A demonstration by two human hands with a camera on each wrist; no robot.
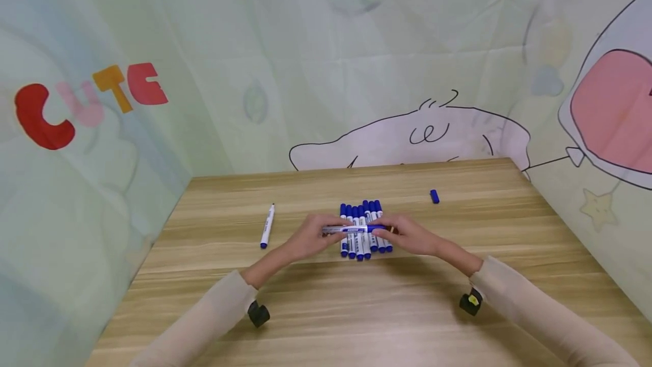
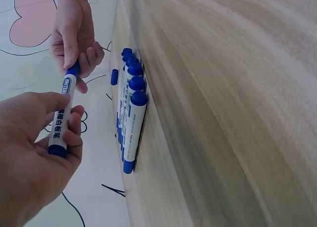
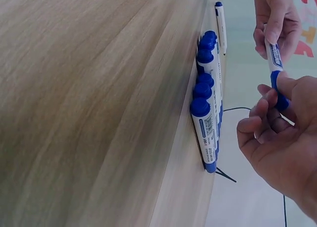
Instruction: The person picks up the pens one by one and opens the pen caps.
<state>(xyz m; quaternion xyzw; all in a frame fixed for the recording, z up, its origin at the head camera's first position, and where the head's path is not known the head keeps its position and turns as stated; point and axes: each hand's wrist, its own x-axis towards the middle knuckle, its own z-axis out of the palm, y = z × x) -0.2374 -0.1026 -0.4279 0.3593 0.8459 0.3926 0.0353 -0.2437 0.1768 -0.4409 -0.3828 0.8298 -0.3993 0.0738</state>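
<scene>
- The left hand [image 1: 313,235] pinches the barrel end of a marker [image 1: 355,230] between thumb and fingers; the right hand [image 1: 411,235] pinches its blue cap [image 1: 376,229], so neither set of fingers is spread wide.
- This two-ended grip probably steadies the barrel while giving separate control of the cap.
- Below the fingers, apart from the held marker, capped markers [image 1: 360,247] lie side by side, caps pointing away, seemingly for tidy order.
- Left of the left fingers lies an uncapped marker [image 1: 267,226]; beyond the right fingers, a loose cap [image 1: 434,196], perhaps its own.
- Under everything spreads a wood-grain worktop [image 1: 356,310]; past the fingers hangs a pale cartoon-printed curtain [image 1: 254,44].
</scene>
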